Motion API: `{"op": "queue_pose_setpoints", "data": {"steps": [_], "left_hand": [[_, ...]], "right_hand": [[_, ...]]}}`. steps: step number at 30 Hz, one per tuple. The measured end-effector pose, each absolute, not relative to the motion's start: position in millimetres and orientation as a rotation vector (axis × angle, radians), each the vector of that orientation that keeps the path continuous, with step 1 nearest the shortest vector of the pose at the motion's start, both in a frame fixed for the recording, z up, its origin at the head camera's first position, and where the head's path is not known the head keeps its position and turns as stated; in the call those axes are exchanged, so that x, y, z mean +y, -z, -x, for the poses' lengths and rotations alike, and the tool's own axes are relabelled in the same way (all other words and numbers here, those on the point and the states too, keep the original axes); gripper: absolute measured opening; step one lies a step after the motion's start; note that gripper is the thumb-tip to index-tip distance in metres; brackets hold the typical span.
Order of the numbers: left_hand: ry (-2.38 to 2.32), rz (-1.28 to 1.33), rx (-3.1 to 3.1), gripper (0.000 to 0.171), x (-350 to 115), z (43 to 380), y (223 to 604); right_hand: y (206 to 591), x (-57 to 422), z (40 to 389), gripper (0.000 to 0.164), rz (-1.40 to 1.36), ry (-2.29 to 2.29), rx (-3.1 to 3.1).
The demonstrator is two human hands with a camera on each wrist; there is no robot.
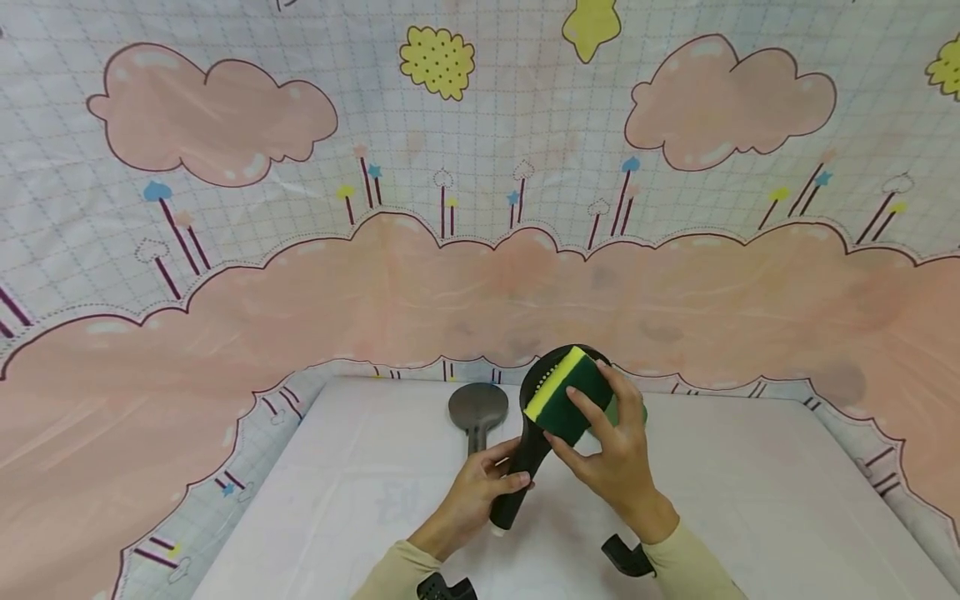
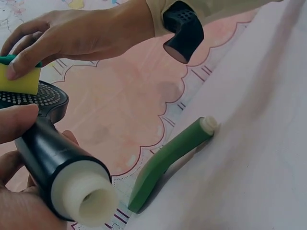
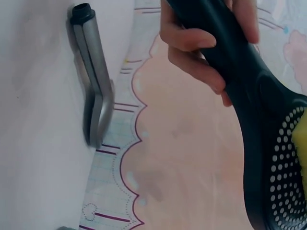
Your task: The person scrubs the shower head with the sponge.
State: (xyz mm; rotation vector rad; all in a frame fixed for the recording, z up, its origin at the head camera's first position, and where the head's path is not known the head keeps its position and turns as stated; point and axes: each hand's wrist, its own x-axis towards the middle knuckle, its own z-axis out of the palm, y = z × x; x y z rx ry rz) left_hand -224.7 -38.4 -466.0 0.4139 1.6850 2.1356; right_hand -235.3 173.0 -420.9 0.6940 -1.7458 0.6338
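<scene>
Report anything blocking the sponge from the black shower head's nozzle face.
Nothing visible blocks it: the right hand holds the sponge with its yellow side against the nozzle face of the black shower head, which the left hand grips. The gray shower head and green shower head lie to either side, out of the way.

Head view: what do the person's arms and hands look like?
The left hand and right hand are ungloved. The left sleeve and right sleeve are plain pale beige. A small black left wrist piece and bent black right wrist piece also show.
</scene>
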Motion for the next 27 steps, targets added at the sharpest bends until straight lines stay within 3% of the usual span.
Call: {"op": "queue_pose_setpoints", "data": {"steps": [27], "left_hand": [[-2.141, -0.431, 1.663, 0.062, -46.9, 222.9, 462.0]], "right_hand": [[421.6, 203.7, 236.4, 0.060, -0.571, -0.604, -1.822]]}}
